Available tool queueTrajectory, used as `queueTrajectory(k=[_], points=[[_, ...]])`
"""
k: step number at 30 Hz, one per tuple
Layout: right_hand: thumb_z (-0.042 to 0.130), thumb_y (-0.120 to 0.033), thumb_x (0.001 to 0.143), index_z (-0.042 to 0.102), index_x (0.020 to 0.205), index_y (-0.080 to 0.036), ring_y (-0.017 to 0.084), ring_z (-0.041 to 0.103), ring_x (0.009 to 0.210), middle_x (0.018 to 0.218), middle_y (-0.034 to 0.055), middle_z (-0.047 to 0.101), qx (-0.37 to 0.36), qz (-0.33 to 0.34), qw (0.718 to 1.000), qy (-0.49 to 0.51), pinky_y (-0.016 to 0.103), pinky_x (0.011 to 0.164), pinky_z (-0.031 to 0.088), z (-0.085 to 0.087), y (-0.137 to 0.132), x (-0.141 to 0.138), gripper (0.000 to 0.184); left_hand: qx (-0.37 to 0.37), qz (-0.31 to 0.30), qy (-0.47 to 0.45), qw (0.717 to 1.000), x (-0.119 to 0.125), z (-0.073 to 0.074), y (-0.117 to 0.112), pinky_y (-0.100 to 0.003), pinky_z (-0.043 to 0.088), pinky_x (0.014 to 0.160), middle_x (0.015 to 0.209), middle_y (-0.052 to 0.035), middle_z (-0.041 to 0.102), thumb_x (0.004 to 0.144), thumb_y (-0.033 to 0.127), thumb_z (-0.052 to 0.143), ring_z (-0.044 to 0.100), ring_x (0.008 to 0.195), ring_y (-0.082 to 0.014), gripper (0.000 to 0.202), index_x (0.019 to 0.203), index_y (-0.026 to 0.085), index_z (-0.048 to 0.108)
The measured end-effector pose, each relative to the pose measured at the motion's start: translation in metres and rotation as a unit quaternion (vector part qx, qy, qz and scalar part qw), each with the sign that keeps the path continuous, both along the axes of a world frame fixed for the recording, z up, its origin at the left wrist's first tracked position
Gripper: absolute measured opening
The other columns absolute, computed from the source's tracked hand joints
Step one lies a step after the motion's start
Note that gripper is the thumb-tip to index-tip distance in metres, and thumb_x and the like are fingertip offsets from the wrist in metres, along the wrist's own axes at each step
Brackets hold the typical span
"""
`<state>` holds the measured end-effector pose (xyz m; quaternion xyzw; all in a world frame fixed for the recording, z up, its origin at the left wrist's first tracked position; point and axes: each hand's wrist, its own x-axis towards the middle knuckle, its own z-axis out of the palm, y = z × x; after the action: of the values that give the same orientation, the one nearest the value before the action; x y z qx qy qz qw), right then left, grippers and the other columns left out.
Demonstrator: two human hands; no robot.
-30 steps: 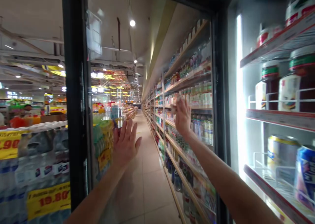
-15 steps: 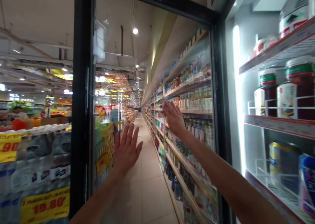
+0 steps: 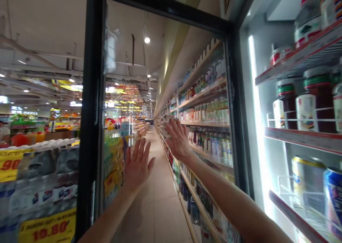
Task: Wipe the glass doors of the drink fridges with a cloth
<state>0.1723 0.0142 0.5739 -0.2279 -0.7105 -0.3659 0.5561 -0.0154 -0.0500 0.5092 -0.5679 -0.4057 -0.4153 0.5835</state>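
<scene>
A glass fridge door (image 3: 165, 11) with a black frame stands swung open in front of me. My left hand (image 3: 137, 164) lies flat against its pane, low and left of the middle, fingers spread and holding nothing visible. My right hand (image 3: 177, 140) is also flat at the glass, higher and further right, with its fingers stretched out. A pale, blurred patch shows beside the right fingertips; I cannot tell whether it is a cloth or a reflection. The right palm is hidden from view.
On the right, lit fridge shelves (image 3: 301, 138) hold dark bottles (image 3: 287, 106) and cans (image 3: 307, 175). Packs of water bottles (image 3: 45, 193) with yellow price signs (image 3: 48, 228) stand at left. Through the glass, a tiled aisle (image 3: 155, 200) runs beside long drink shelves (image 3: 205, 123).
My right hand has moved left and down across the glass, closer to my left hand. The left hand stays almost in place. The view has shifted slightly.
</scene>
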Motion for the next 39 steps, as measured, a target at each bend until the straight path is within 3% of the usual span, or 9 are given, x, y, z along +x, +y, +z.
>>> queueTrajectory(k=[7, 12, 15, 18, 21, 24, 29, 35, 39], points=[[0.015, -0.04, 0.095, 0.002, 0.148, -0.029, 0.019, 0.012, 0.144, 0.154, 0.0017, 0.023, -0.107, 0.189, 0.975, 0.045, 0.052, 0.115, 0.012, -0.009, -0.003, -0.001, 0.055, -0.003, -0.069, 0.076, 0.995, 0.055, 0.05, 0.009, -0.04, 0.023, 0.113, 0.145, -0.0131, 0.038, 0.091, 0.03, 0.04, 0.02, 0.14, -0.0205, 0.06, 0.144, 0.011, 0.02], [0.012, -0.034, 0.096, 0.003, 0.148, -0.028, 0.017, 0.033, 0.137, 0.154, 0.0036, 0.022, -0.088, 0.314, 0.938, 0.121, 0.041, 0.109, 0.033, -0.007, 0.01, 0.019, 0.053, -0.018, -0.044, 0.073, 0.996, 0.098, 0.08, 0.032, -0.043, 0.024, 0.113, 0.145, -0.01, 0.039, 0.092, 0.037, 0.035, 0.028, 0.138, -0.0213, 0.051, 0.137, 0.013, 0.037], [0.022, -0.037, 0.095, 0.014, 0.147, -0.024, 0.023, 0.034, 0.136, 0.151, 0.0086, 0.029, 0.007, 0.182, 0.973, 0.142, 0.047, 0.108, 0.032, -0.005, 0.021, 0.035, 0.054, -0.015, -0.015, 0.09, 0.996, 0.09, 0.091, 0.029, -0.043, 0.026, 0.112, 0.141, -0.0079, 0.044, 0.092, 0.031, 0.034, 0.032, 0.135, -0.0206, 0.042, 0.128, 0.015, 0.047], [0.032, -0.036, 0.093, 0.02, 0.146, -0.023, 0.026, 0.032, 0.137, 0.145, 0.0117, 0.04, 0.054, 0.006, 0.991, 0.124, 0.053, 0.11, 0.021, -0.004, 0.027, 0.041, 0.056, -0.036, 0.01, 0.088, 0.995, 0.05, 0.12, 0.009, -0.042, 0.025, 0.113, 0.138, -0.0057, 0.048, 0.09, 0.023, 0.036, 0.035, 0.134, -0.0176, 0.037, 0.123, 0.018, 0.051], [0.032, -0.034, 0.094, 0.015, 0.147, -0.022, 0.025, 0.032, 0.137, 0.144, 0.0131, 0.041, 0.061, -0.061, 0.99, 0.112, 0.051, 0.109, 0.023, -0.004, 0.026, 0.038, 0.058, -0.018, 0.019, -0.003, 1.0, 0.007, 0.148, -0.008, -0.047, 0.022, 0.113, 0.14, -0.0084, 0.045, 0.086, 0.019, 0.039, 0.032, 0.136, -0.0218, 0.036, 0.119, 0.016, 0.054], [0.031, -0.034, 0.094, 0.013, 0.147, -0.022, 0.025, 0.032, 0.137, 0.143, 0.0134, 0.042, 0.071, -0.071, 0.989, 0.113, 0.05, 0.108, 0.024, -0.006, 0.024, 0.034, 0.058, -0.007, 0.006, -0.044, 0.999, 0.002, 0.137, -0.009, -0.047, 0.026, 0.111, 0.142, -0.0121, 0.042, 0.085, 0.023, 0.042, 0.032, 0.135, -0.0257, 0.035, 0.116, 0.012, 0.054], [0.026, -0.03, 0.094, 0.014, 0.147, -0.019, 0.024, 0.033, 0.137, 0.142, 0.0152, 0.044, 0.083, -0.036, 0.989, 0.12, 0.049, 0.108, 0.024, -0.008, 0.028, 0.035, 0.056, -0.06, -0.017, 0.222, 0.973, 0.044, 0.09, 0.014, -0.037, 0.029, 0.11, 0.142, -0.0045, 0.043, 0.09, 0.032, 0.04, 0.037, 0.133, -0.0194, 0.037, 0.122, 0.019, 0.052], [0.025, -0.032, 0.093, 0.015, 0.147, -0.019, 0.026, 0.033, 0.136, 0.143, 0.0164, 0.041, 0.084, 0.005, 0.988, 0.132, 0.052, 0.108, 0.023, -0.01, 0.033, 0.039, 0.056, -0.037, -0.003, 0.053, 0.998, 0.058, 0.128, 0.024, -0.051, 0.02, 0.111, 0.147, -0.0152, 0.032, 0.093, 0.024, 0.029, 0.027, 0.138, -0.0236, 0.045, 0.136, 0.013, 0.036], [0.022, -0.032, 0.093, 0.015, 0.147, -0.02, 0.025, 0.032, 0.137, 0.145, 0.0148, 0.038, 0.07, 0.04, 0.985, 0.152, 0.053, 0.109, 0.022, -0.011, 0.032, 0.041, 0.056, -0.076, -0.034, 0.196, 0.977, 0.081, 0.109, 0.032, -0.035, 0.021, 0.114, 0.145, -0.002, 0.04, 0.092, 0.03, 0.037, 0.03, 0.136, -0.0119, 0.036, 0.125, 0.025, 0.05]])
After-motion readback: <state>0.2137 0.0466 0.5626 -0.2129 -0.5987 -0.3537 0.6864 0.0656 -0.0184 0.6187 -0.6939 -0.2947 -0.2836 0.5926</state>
